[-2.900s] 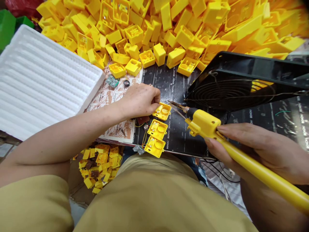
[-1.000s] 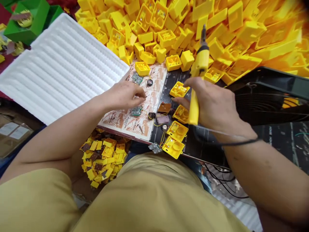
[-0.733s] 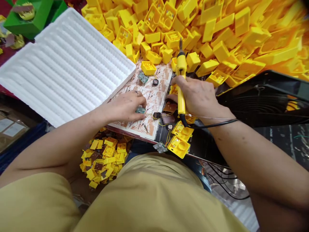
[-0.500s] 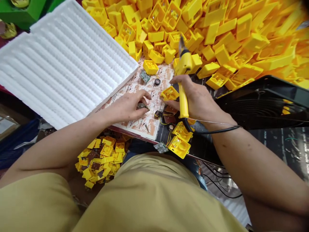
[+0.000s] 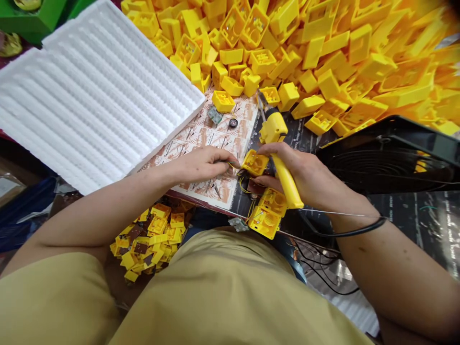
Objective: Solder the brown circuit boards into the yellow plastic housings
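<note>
My right hand is wrapped round a yellow soldering gun, its metal tip pointing up and left. The same hand's thumb and finger also hold a small yellow plastic case, open side up. Close against that case, my left hand is closed in a pinch, with thin wires at its fingertips. Whatever else it grips is mostly hidden by the fingers. Below the right hand lie two joined yellow case halves with thin yellow wires and a small grey module beside them.
A large heap of yellow cases covers the back. A white ribbed foam sheet lies at left. A black round speaker and another grey module rest on the printed sheet. A black spool stands at right; yellow pieces lie below.
My left hand has moved right, up to the yellow case. My right hand has come down with the soldering gun and case, and the gun's tip has lowered to the left.
</note>
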The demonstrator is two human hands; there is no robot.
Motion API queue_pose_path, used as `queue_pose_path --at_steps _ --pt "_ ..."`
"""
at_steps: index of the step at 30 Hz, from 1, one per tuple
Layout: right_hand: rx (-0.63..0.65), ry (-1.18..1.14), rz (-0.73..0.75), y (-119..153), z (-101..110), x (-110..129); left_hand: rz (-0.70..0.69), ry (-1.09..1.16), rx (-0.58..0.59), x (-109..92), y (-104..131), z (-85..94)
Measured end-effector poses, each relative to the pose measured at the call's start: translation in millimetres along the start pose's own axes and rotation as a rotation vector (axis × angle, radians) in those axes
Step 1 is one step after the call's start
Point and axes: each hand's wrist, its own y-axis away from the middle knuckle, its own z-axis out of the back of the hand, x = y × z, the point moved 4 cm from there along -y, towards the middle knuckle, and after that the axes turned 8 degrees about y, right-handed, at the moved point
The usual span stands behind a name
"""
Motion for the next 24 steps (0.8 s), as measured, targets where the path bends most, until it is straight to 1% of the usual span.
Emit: queue_pose_path --at_steps 3,5,8,10,12,13,17,19,22,24 --pt "-0.128 -0.069 -0.053 -1.5 4.4 8.5 0.025 -0.001 0.043 -9.0 -2.6 -3.1" --pt "-0.193 -0.134 -0.068 -7.0 1.8 14.1 -0.013 -0.073 0.047 -17.1 -3.6 -3.2" --pt "-0.224 -0.207 -0.061 -15.9 -4.0 18.9 -0.077 -0.179 0.036 -25.4 -3.7 -2.6" --pt "-0.243 -0.185 -0.075 -18.3 -4.9 19.3 -0.106 -0.175 0.022 -26.0 -3.4 -2.8" --pt "-0.277 -0.163 -0.116 -17.5 -3.1 18.7 -0.141 -0.131 -0.018 -23.6 -3.4 -3.6" --pt "-0.301 -0.169 -0.138 -16.2 -1.7 18.6 -0.169 -0.108 -0.057 -22.2 -3.6 -4.1" --pt "-0.382 -0.218 -0.227 -9.8 0.3 18.2 -0.318 -0.065 -0.288 -18.9 -3.8 -7.9" --pt "-0.415 -0.235 -0.273 -6.9 -2.3 15.9 -0.377 -0.02 -0.359 -19.3 -4.1 -10.7" --pt "-0.434 -0.284 -0.31 -2.5 -8.2 10.7 -0.417 0.047 -0.371 -21.7 -6.5 -11.9" --pt "-0.458 -0.285 -0.314 3.1 -7.1 9.0 -0.401 0.03 -0.362 -23.1 -10.2 -8.8"
